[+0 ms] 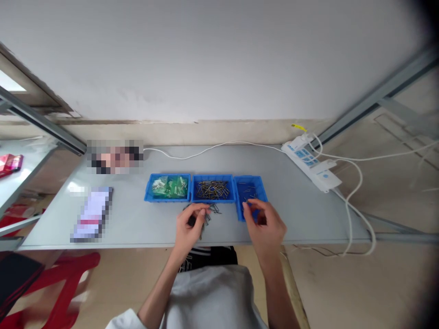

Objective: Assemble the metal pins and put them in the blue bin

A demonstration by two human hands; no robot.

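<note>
My left hand (189, 227) is closed, thumb against fingertips, over a small pile of thin metal pins (215, 209) on the table. What it pinches, if anything, is too small to make out. At the right blue bin (239, 210), my right hand (268, 228) has thumb and forefinger brought together over the near part. Anything between those fingertips is too tiny to name. A few loose pins lie in that bin. The middle blue bin (195, 199) contains many brass-and-dark pins (212, 189). Small clear and green plastic packets (170, 186) fill the left blue bin (148, 194).
A white power strip (313, 167) with plugs and a white cable (219, 146) lies at the back right of the grey table (137, 224). Two blurred-out items, one phone-like (92, 212), are on the left. A red stool (65, 283) stands below.
</note>
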